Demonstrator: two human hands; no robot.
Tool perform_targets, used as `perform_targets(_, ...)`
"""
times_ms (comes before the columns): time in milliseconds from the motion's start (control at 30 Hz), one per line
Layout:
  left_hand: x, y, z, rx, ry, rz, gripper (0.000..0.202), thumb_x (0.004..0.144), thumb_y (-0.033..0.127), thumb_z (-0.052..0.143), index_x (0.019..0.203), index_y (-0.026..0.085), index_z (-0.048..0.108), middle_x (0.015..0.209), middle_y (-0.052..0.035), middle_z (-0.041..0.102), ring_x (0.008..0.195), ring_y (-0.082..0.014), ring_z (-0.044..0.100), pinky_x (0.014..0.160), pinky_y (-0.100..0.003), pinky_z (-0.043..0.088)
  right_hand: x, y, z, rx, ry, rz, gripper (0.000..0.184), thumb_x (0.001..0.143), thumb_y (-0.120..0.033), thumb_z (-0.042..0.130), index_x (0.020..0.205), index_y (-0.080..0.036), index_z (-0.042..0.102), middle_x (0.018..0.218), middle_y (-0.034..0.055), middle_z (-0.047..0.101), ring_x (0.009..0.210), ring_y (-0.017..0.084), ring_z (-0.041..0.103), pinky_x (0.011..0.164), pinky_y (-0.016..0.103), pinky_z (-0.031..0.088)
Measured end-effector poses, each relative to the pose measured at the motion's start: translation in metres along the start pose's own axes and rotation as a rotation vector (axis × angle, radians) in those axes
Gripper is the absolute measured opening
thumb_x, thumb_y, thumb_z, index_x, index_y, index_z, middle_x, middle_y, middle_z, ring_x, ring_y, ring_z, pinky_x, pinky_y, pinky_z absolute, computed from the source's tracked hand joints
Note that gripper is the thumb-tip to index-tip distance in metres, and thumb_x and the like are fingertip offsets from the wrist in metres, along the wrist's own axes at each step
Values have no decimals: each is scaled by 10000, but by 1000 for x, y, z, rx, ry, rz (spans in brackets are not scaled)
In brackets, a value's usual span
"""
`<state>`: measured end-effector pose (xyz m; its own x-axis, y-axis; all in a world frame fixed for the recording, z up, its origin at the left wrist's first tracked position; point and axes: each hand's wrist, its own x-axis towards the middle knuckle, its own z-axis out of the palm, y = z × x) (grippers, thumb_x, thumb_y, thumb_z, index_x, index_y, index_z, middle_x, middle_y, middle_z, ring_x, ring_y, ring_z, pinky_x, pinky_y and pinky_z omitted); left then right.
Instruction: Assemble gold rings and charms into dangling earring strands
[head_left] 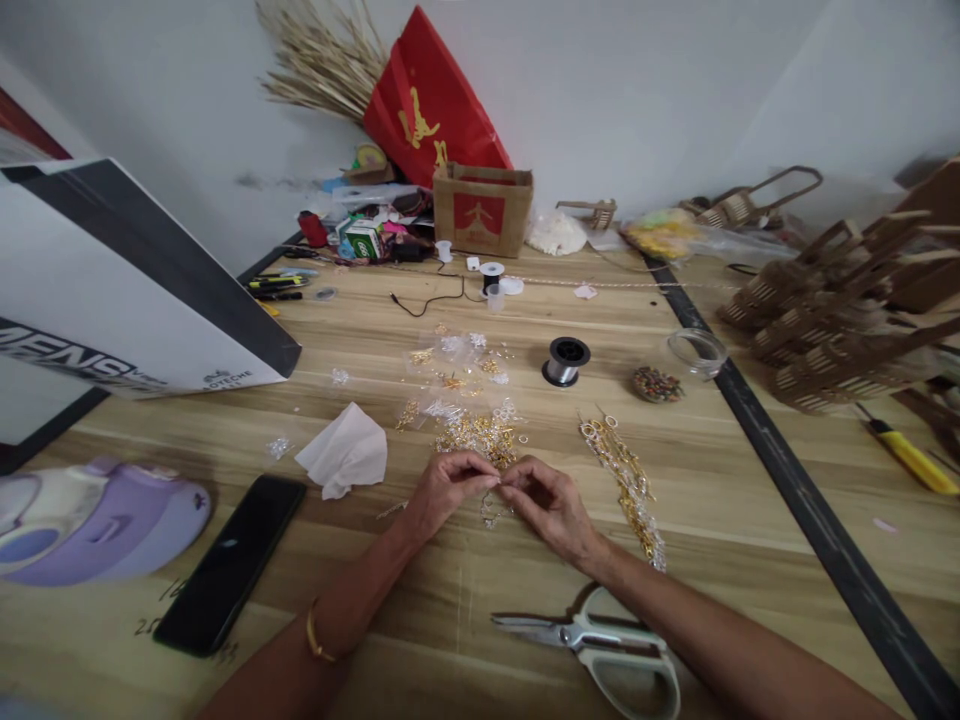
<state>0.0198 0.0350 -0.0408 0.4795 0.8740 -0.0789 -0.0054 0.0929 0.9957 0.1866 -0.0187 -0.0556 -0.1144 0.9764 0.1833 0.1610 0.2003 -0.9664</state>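
The forearms come in from the near left and near right, converging near the middle of the wooden table; a gold-coloured bangle rings the left one. The left hand is turned inward, fingers curled, with thumb and forefinger pinched on a fine strand. The right hand meets it almost tip to tip, knuckles bent, pinching the same strand, which hangs on the near side of the fingertips. Just beyond lies a pile of gold and silver jewellery findings. Linked ornament strands lie to the right; scissors lie nearer, partly behind the right forearm.
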Motion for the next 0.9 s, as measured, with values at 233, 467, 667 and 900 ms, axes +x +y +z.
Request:
perform_targets(233,-1,2,1,22,-3,-23,108,649,220,725,693,128,689,689,-29,668,677,-130,589,686,-232,455,1,-2,-1,-34,2,-22,133,852,-279,528,805,-162,571,730,37,576,639,137,506,576,245,399)
perform_targets(467,-2,0,1,16,-5,-19,118,639,213,727,696,120,684,681,-27,671,664,-125,591,677,-229,457,1,-1,-1,-35,-2,-37,126,850,-262,528,808,-153,574,735,39,573,643,135,501,580,241,398)
perform_targets(667,0,-1,0,2,13,-22,117,624,202,735,688,120,683,679,-25,674,662,-125,594,676,-229,459,1,0,0,-24,1,-26,118,848,-255,528,792,-155,559,713,30,558,618,125,482,562,235,387)
perform_targets(900,0,-1,0,-3,17,-19,108,623,195,738,679,121,683,675,-21,668,660,-120,590,673,-223,458,1,-2,0,-29,-6,-17,126,844,-259,528,780,-153,551,698,25,547,609,121,470,557,234,381)
